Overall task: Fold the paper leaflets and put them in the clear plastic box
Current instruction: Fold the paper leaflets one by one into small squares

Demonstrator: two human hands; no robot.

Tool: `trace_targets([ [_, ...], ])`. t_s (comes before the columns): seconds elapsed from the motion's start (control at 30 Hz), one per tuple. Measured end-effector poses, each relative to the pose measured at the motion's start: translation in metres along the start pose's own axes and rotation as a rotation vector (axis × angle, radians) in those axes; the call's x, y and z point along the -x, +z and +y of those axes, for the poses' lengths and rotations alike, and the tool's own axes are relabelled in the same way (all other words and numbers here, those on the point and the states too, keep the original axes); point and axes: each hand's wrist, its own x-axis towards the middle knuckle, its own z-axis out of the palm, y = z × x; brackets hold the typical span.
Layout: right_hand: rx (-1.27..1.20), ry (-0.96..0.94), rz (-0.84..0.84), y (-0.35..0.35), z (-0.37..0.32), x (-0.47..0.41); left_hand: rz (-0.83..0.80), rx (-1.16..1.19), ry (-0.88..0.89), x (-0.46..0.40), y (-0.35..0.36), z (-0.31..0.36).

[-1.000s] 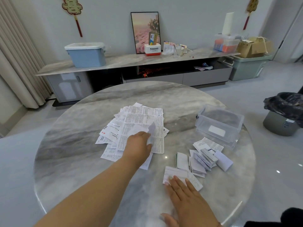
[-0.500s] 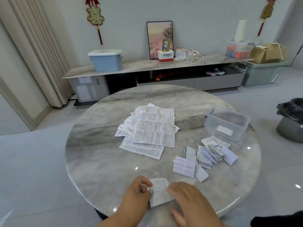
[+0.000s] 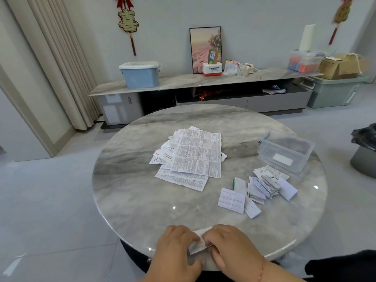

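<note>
Both hands pinch one small leaflet (image 3: pixel 198 244) at the near edge of the round marble table (image 3: pixel 130 192).

The left hand (image 3: pixel 176 249) and right hand (image 3: pixel 231 246) grip it with curled fingers and cover most of it; its print is unreadable. Beyond the hands lies bare tabletop, then the unfolded leaflet pile (image 3: pixel 193 157). Beyond the right hand sit folded leaflets (image 3: pixel 262 187) and, past them, the clear plastic box (image 3: pixel 284 151).

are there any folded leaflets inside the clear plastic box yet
No, the clear plastic box holds no leaflets; only a white label shows on it, and the folded leaflets lie beside it on the table.
</note>
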Motion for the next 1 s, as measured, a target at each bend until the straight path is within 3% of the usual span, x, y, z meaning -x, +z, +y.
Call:
trace_targets([
  [0.13,-0.29,0.271,0.018,-0.011,-0.006,-0.01,0.143,0.017,-0.065,-0.006,0.009,-0.001],
  [0.27,-0.382,0.461,0.024,-0.014,-0.008,-0.02,0.197,-0.017,-0.153,-0.012,0.012,0.006],
  [0.37,-0.365,0.507,-0.025,-0.016,-0.011,-0.023,0.25,-0.001,-0.069,-0.01,0.016,-0.003],
  [0.47,-0.509,0.612,-0.066,-0.024,-0.009,-0.03,0.213,-0.071,0.087,-0.015,0.015,-0.008],
  [0.63,-1.249,0.951,-0.077,-0.041,-0.008,-0.035,0.302,-0.086,0.3,-0.029,0.005,-0.005],
  [0.73,-1.528,1.113,-0.089,-0.05,-0.008,-0.037,0.296,-0.124,0.427,-0.035,-0.003,-0.003],
  [0.83,-1.578,1.176,-0.058,-0.056,-0.008,-0.039,0.348,-0.158,0.481,-0.044,-0.004,-0.001],
  [1.0,-1.345,1.024,-0.003,-0.063,-0.01,-0.04,0.304,-0.122,0.388,-0.048,-0.005,0.01],
])
